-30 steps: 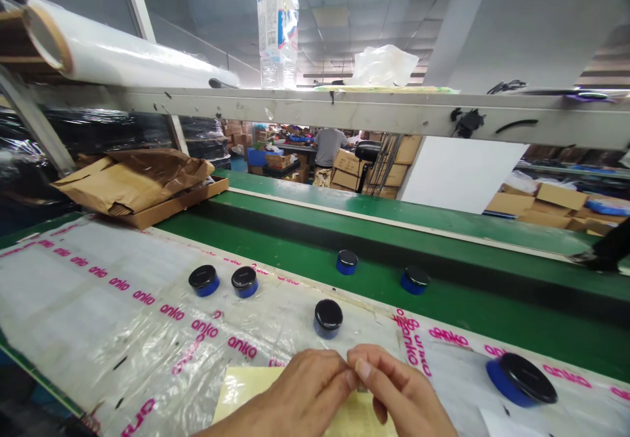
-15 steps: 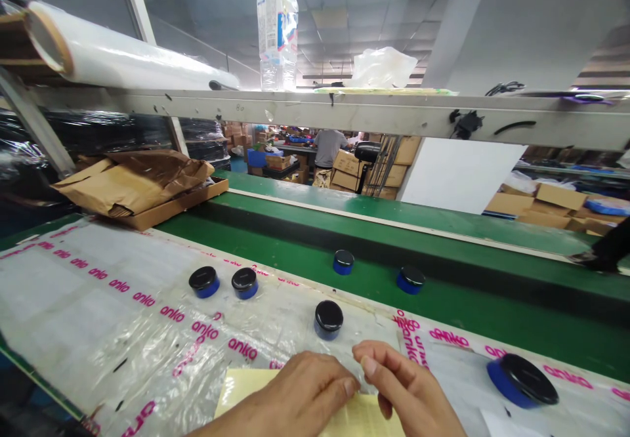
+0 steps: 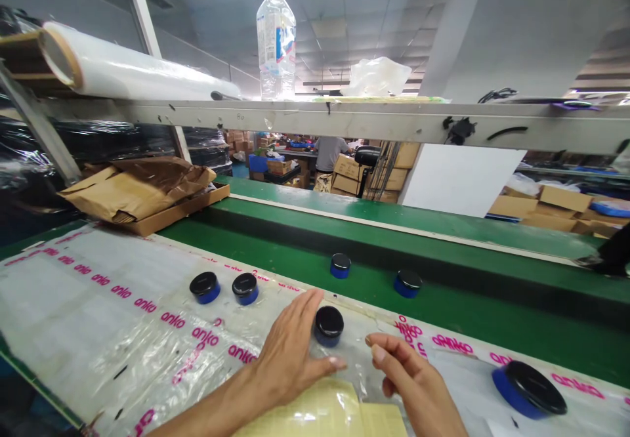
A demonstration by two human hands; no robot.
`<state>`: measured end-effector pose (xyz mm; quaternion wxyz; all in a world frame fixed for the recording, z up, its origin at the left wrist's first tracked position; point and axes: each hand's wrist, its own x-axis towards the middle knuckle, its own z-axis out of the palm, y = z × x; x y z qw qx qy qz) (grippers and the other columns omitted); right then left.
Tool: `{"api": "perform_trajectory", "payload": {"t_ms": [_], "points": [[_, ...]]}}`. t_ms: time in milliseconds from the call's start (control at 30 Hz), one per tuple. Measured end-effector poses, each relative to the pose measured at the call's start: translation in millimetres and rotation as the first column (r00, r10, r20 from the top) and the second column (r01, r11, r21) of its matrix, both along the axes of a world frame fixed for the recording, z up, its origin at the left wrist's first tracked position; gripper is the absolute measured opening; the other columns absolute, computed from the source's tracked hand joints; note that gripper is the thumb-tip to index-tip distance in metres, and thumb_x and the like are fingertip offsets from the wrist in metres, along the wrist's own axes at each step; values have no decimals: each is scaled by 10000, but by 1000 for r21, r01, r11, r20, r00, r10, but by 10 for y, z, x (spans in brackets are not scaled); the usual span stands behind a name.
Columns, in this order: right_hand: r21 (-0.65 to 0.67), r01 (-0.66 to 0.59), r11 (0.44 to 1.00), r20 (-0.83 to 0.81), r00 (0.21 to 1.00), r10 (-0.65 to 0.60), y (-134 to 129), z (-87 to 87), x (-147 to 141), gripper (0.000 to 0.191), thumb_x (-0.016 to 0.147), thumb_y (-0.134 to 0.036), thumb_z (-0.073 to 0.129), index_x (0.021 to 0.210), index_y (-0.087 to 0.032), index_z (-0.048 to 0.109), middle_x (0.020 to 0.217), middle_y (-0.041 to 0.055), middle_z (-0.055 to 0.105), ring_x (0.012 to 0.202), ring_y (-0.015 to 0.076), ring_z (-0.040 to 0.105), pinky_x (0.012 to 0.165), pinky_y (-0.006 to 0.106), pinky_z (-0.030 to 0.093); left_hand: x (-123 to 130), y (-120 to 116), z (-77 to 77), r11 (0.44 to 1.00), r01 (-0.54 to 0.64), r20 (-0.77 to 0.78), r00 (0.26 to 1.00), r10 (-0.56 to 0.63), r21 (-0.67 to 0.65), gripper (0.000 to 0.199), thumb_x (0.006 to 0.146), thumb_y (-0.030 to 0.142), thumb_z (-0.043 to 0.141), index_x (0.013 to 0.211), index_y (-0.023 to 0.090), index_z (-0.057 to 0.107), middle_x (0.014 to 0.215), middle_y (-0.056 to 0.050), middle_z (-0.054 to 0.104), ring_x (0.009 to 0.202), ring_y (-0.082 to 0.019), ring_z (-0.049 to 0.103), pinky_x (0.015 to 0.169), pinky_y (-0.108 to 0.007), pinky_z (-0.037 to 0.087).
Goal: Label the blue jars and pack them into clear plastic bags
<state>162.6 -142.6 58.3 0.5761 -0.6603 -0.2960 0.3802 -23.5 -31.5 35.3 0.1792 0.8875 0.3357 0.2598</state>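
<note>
My left hand (image 3: 290, 345) is open, with fingers stretched along the left side of a round blue container with a black lid (image 3: 329, 325) and the thumb spread in front of it. Thumb and forefinger of my right hand (image 3: 406, 374) are pinched together to the right of that container; whatever they hold is too small to make out. Below both hands lies a glossy pale yellow sheet (image 3: 325, 411), partly covered by my left wrist. Two similar lidded containers, one here (image 3: 205, 287) and its neighbour (image 3: 245, 289), stand further left on the plastic-covered worktop (image 3: 162, 352).
On the green conveyor belt (image 3: 290, 253) stand two more containers (image 3: 340, 266). A nearer container (image 3: 529, 389) sits at right. A cardboard tray (image 3: 187, 208) with brown paper lies back left. Overhead, a shelf (image 3: 305, 115) carries a bottle (image 3: 276, 43) and a film roll (image 3: 132, 69).
My left hand has left the yellow sheet, opened and reached forward to the container's left side. My right hand stays pinched, slightly further right. The yellow sheet sits lower in view.
</note>
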Motion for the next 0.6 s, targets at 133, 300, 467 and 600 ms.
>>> {"api": "perform_trajectory", "payload": {"t_ms": [133,300,467,600], "points": [[26,-1,1000,-96,995,3,155,-118,36,444,651,-565,817,932,-224,771,935,17,725,775,198,591,691,304,489,112,100,-53,974,44,-22,998,-50,-221,1023,737,452,862,1562,213,307,1591,-182,396,1448,-374,403,1169,-585,370],[38,3,999,-184,983,5,348,-229,60,481,618,-562,853,920,-198,767,1041,58,744,1001,273,629,809,353,536,213,175,-109,947,-8,49,998,25,-320,1167,601,341,939,1573,229,302,1512,-169,510,1366,-383,505,1128,-567,415],[56,-68,996,-219,973,78,432,-246,18,517,655,-554,849,1008,-197,725,1093,78,764,1111,307,647,871,392,530,135,184,-133,933,43,69,997,-20,-356,1130,600,332,940,1560,248,349,1579,-146,430,1425,-393,428,1170,-558,363],[78,-78,994,-294,951,97,408,-260,-20,635,709,-582,828,1173,-193,638,1186,111,751,1194,331,642,935,452,522,52,173,-129,915,73,93,995,-39,-398,1105,595,331,944,1544,260,382,1557,-126,468,1409,-383,454,1172,-540,370]]}}
